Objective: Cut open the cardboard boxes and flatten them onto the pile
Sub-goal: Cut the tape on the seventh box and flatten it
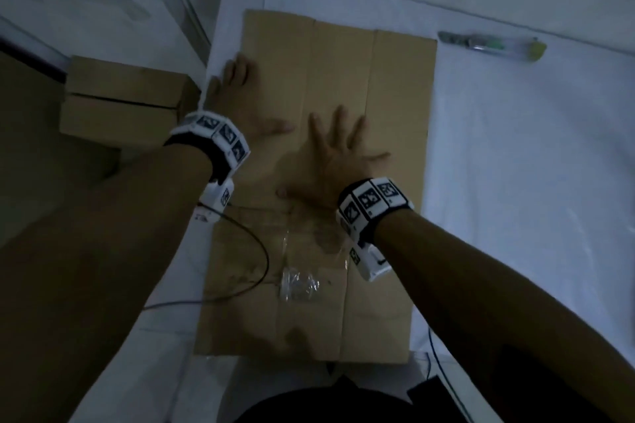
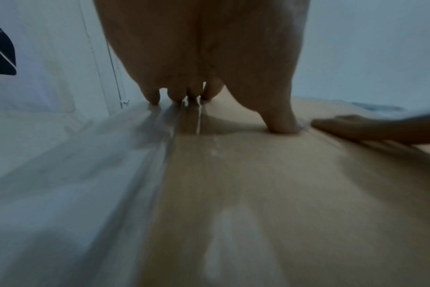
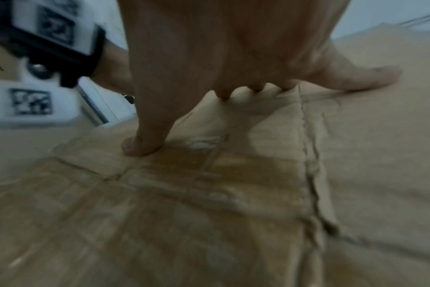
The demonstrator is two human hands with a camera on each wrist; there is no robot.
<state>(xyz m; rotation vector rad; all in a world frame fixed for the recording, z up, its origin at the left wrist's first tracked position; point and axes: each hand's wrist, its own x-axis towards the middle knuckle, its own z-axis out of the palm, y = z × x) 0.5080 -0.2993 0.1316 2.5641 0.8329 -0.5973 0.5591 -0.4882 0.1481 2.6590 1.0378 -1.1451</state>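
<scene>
Both hands, left hand (image 1: 240, 103) and right hand (image 1: 335, 161), press spread flat on the flattened cardboard (image 1: 395, 182); next we fetch the uncut box (image 1: 123, 96).

Your flattened cardboard (image 1: 343, 86) is plain tan, with darker brown blotches near its middle. The intact box (image 1: 127, 99) at the left is the same tan. Your wristbands (image 1: 372, 201) are white with black square marker patterns. The knife (image 1: 491, 45) at far right shows green and yellow-green. The surface (image 1: 532, 165) is white.
</scene>
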